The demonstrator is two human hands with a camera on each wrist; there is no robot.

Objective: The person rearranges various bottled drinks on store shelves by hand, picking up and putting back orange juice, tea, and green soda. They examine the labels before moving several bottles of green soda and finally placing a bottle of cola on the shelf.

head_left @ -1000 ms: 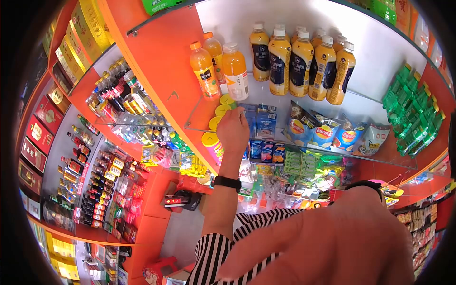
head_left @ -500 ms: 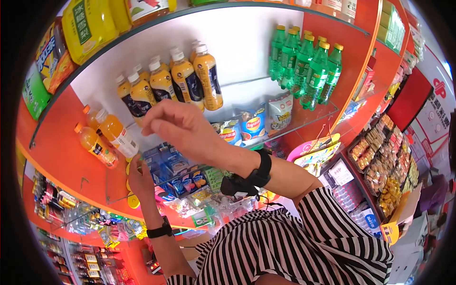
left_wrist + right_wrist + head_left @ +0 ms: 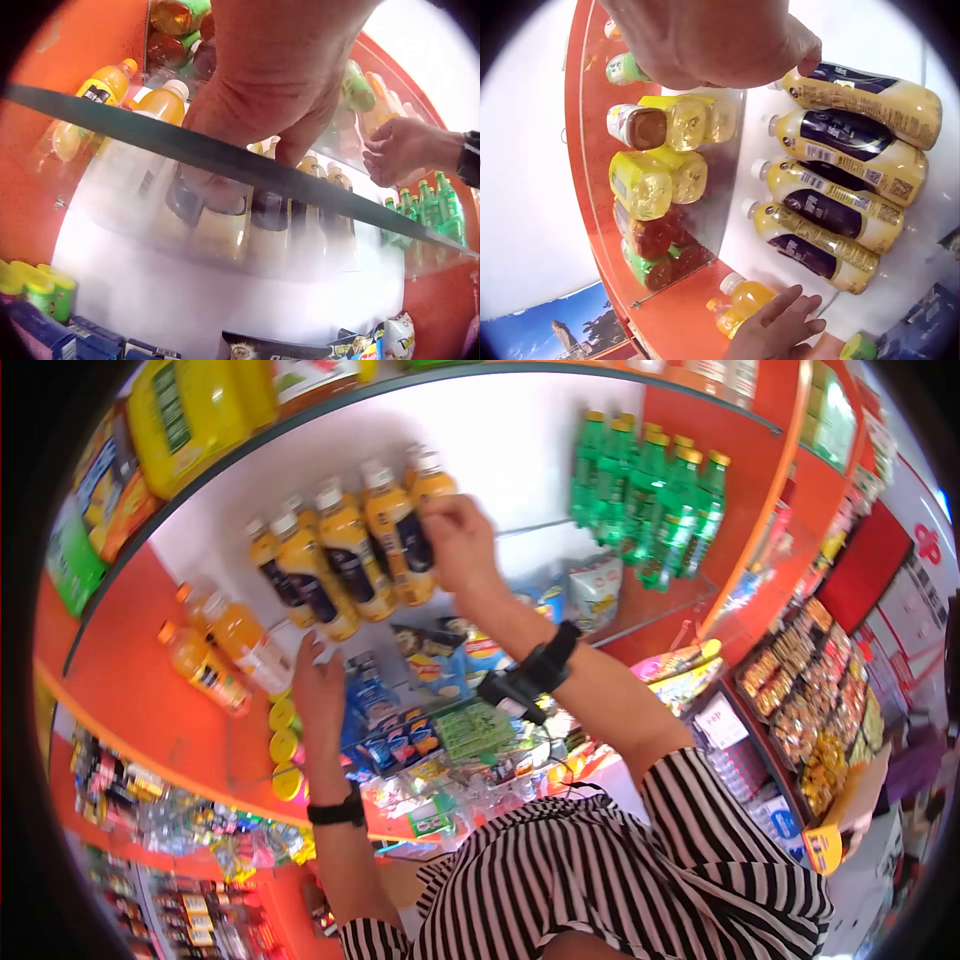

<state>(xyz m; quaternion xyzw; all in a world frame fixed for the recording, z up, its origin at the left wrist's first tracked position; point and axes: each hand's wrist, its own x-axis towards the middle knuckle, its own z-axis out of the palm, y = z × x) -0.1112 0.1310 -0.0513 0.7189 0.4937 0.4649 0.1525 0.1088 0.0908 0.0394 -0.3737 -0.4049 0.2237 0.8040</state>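
Fingers (image 3: 438,510) of the right hand (image 3: 458,545) curl round the top of the yellow juice bottle (image 3: 418,565), which stands at the end of its row on the white upper shelf. Lower down, the left hand (image 3: 320,695) lies flat with straight fingers against the glass shelf (image 3: 225,154), just beside the orange drink bottles (image 3: 245,640). Green bottles (image 3: 660,500) stand off to the right, well apart.
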